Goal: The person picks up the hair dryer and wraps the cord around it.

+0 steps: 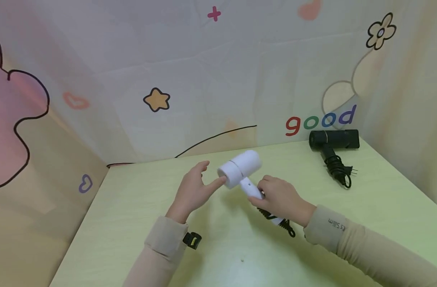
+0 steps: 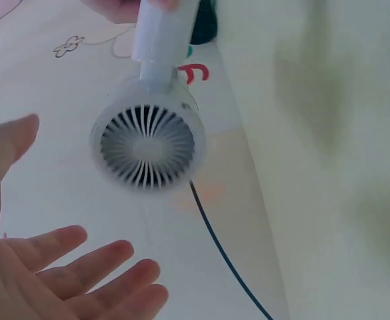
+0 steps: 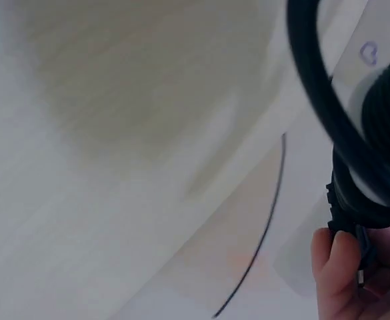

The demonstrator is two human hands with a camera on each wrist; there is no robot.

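Note:
A white hair dryer [image 1: 245,165] is held up over the table, tilted, by my right hand [image 1: 281,199], whose fingers are curled round its handle. A black cord [image 1: 284,226] is wound about the handle's lower end; it looms large in the right wrist view, beside the fingertips [image 3: 345,257]. My left hand [image 1: 195,189] is spread beside the dryer's round end, the thumb close to its rim in the head view. In the left wrist view that slatted round grille [image 2: 148,147] faces the left palm, with a gap between it and the spread fingers [image 2: 91,267].
At the back right of the pale green table [image 1: 139,223] lies a black hair dryer [image 1: 337,139] with its cord bundled round the handle and its plug prongs showing. Behind the table hangs a patterned curtain [image 1: 204,79]. A black strap [image 1: 192,240] is on the left wrist.

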